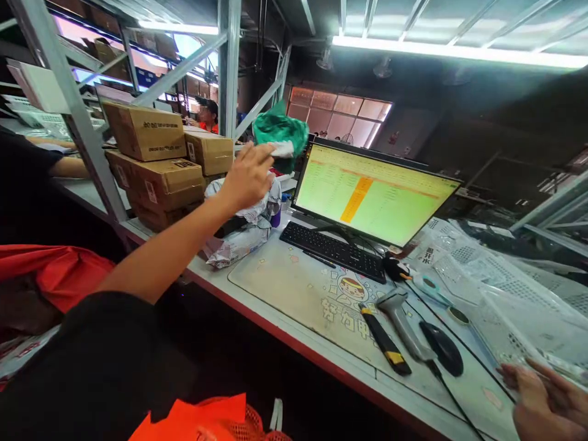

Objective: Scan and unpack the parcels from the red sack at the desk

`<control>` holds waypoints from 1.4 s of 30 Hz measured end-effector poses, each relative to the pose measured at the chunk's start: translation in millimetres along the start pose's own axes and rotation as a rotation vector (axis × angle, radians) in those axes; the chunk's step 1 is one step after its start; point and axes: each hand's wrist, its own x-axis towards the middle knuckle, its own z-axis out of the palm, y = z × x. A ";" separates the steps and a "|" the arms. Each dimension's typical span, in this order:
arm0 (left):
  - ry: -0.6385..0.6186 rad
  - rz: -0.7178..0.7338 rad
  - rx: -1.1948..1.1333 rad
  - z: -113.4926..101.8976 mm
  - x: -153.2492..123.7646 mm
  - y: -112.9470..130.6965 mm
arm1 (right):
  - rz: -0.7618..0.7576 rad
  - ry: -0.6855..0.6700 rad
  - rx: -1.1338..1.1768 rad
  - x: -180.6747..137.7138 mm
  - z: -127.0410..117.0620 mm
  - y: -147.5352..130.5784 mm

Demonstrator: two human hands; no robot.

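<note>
My left hand (pixel 248 179) reaches far out over the desk with its fingers stretched. The fingertips are at the white label of a green soft parcel (pixel 280 130), which is level with the monitor's top left corner; I cannot see a grip on it. Under the hand lies a heap of crumpled grey-white mailer bags (pixel 243 236). My right hand (pixel 546 398) is low at the bottom right corner, fingers loosely apart, over the desk edge beside clear perforated plastic bags (pixel 500 275). It holds nothing I can see.
A monitor (pixel 374 193) with a green spreadsheet, keyboard (pixel 335 250), barcode scanner (pixel 402 321), mouse (pixel 443 348) and box cutter (pixel 383 340) are on the desk mat. Stacked cardboard boxes (pixel 156 165) stand left behind a steel rack post (pixel 78 116). Another person's arm rests far left.
</note>
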 end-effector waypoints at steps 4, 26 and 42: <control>-0.201 0.302 -0.072 -5.0 -97.3 103.0 | -0.007 -0.111 0.075 -23.0 40.3 -35.8; -0.631 0.146 -0.628 130.7 -191.1 162.5 | -0.491 -0.925 -0.412 -150.6 184.7 -22.5; -0.632 0.009 -0.437 127.1 -202.6 178.2 | -0.615 -0.848 -0.070 -139.5 172.6 -29.3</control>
